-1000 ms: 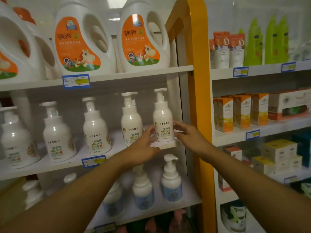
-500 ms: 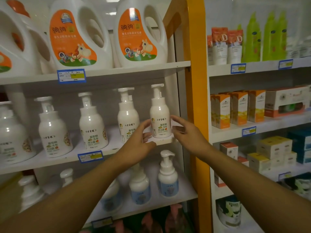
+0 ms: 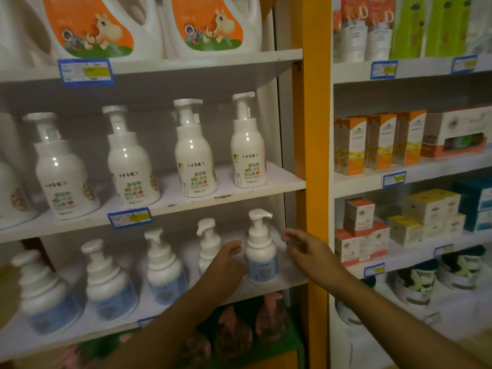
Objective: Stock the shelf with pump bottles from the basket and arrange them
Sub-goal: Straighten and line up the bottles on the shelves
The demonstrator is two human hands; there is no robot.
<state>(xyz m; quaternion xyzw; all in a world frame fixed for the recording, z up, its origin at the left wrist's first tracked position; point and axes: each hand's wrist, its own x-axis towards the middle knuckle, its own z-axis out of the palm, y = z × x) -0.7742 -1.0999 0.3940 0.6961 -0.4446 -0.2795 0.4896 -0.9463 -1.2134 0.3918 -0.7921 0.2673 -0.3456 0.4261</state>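
Observation:
A row of white pump bottles with orange-and-green labels stands on the middle shelf; the rightmost one is at the shelf's right end. On the lower shelf stand white pump bottles with blue labels. My left hand and my right hand hover on either side of the rightmost blue-label bottle, fingers apart, holding nothing. My left hand partly hides the neighbouring bottle. No basket is in view.
Big white detergent jugs fill the top shelf. An orange upright post divides this bay from the right bay, which holds orange cartons, small boxes and tubs. Pink pump bottles sit on the bottom shelf.
Both hands let go of the rightmost orange-label bottle on the middle shelf and dropped to the lower shelf, either side of a blue-label bottle. The view tilted down.

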